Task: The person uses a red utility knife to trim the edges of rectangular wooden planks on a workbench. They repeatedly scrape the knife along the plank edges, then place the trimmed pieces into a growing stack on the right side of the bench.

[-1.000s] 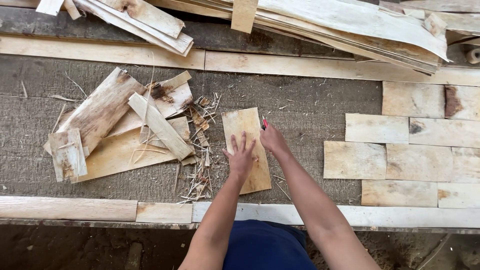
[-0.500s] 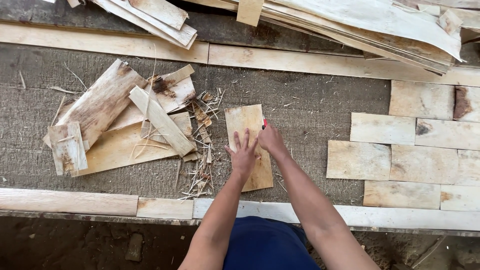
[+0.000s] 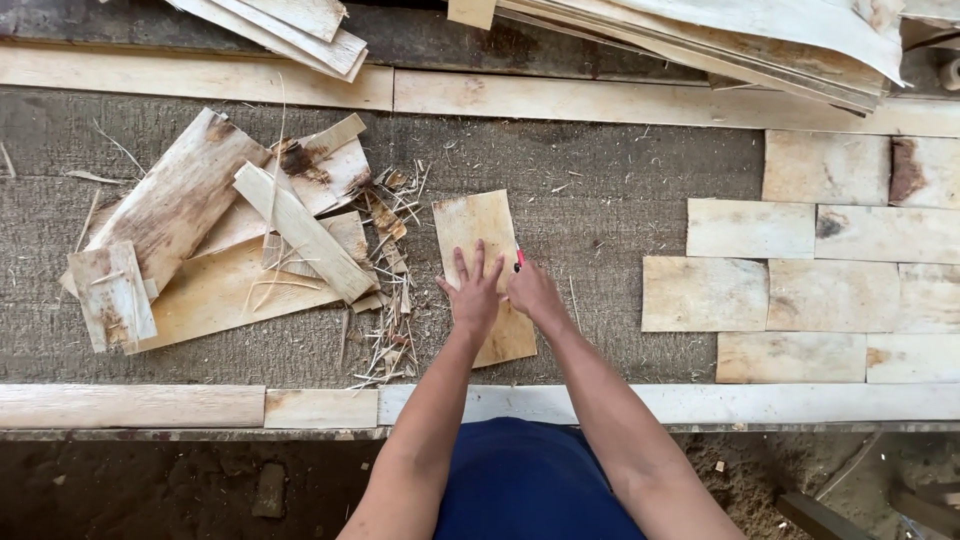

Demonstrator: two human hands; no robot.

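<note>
Head view, looking straight down on a grey felt-like work surface framed by pale wooden rails.

- Veneer sheet: thin, pale, rectangular piece lying flat near the middle of the surface. Long axis runs roughly 12 to 6 o'clock, tilted slightly so the far end leans toward 11 and the near end toward 5. Far end bare; near half partly covered by the hands.
- Left hand: flat on the sheet, palm down, fingers spread and pointing toward 12. The uncovered part of the sheet lies at 12 o'clock from it. This hand sits more squarely on the sheet.
- Right hand: just beside the left, at its 3 o'clock, on the sheet's right long edge, fingers curled around a small red tool whose tip points toward 12; what kind of tool cannot be told.
- Scrap pile: offcuts and splinters at 9 o'clock, near but apart from the sheet.
- Laid veneer rectangles: rows at 3 o'clock, well apart.
- Stacked sheets: along the far edge, 12 to 1 o'clock.
</note>
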